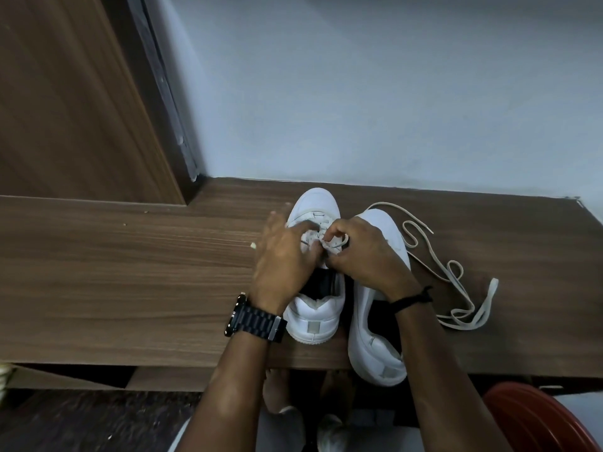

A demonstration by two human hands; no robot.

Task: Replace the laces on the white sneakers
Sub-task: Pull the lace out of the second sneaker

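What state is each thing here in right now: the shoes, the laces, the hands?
Left sneaker: upright, partly laced, being worked on.
Right sneaker: tipped on its side, heel overhanging the edge.
Loose lace: lying tangled on the wooden shelf.
Left hand: on the left sneaker.
Right hand: pinching a lace.

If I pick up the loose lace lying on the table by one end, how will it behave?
The loose lace lies in soft curls, so it is probably floppy and will dangle. It looks flat and thin, so likely very light. Its loops may snag on the nearby sneaker.
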